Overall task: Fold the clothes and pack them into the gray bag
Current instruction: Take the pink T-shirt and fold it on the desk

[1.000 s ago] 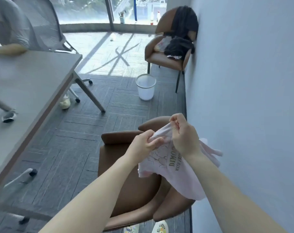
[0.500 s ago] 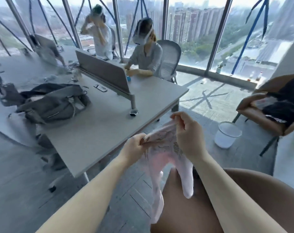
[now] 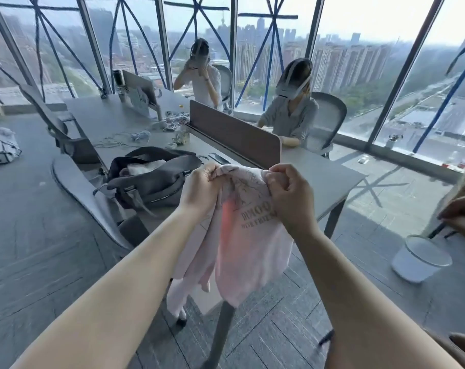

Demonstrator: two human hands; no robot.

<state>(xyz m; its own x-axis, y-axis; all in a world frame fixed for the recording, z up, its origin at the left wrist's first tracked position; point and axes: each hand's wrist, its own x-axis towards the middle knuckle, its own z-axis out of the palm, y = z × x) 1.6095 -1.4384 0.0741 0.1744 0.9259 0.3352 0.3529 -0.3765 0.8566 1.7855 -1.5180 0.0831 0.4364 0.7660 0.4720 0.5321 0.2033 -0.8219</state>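
A pale pink shirt (image 3: 247, 249) with printed lettering hangs in the air in front of me, over the near edge of the grey table (image 3: 319, 179). My left hand (image 3: 200, 190) pinches its top edge on the left and my right hand (image 3: 290, 198) grips the top edge on the right. The gray bag (image 3: 151, 182) lies open on the table just left of my hands, with light clothing showing inside it.
A brown divider panel (image 3: 236, 137) stands across the table behind the shirt. Two people wearing headsets sit at the far side. A white bin (image 3: 420, 259) stands on the floor at right, beside a brown chair (image 3: 463, 209). A dark office chair (image 3: 69, 145) stands left of the table.
The view has swung left from the brown chair by the wall to the table. Both hands have kept hold of the pink shirt and carried it over beside the gray bag.
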